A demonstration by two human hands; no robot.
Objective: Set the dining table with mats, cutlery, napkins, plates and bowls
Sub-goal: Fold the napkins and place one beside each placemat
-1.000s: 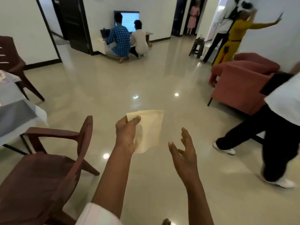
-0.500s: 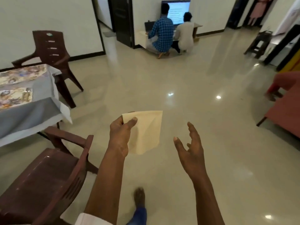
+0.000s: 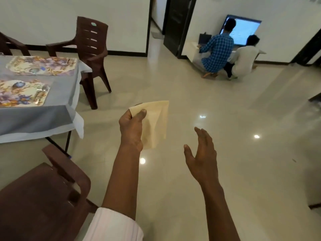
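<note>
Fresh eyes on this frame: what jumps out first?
The left hand pinches a cream napkin mid-frame, over the floor; the right hand is open beside it. At left, the table carries two floral mats, with brown chairs around it.

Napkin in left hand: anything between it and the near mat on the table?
Nothing visible. From the napkin in the left hand to the near mat lies only bare floor and tablecloth. The near chair sits lower, beside that line.
</note>
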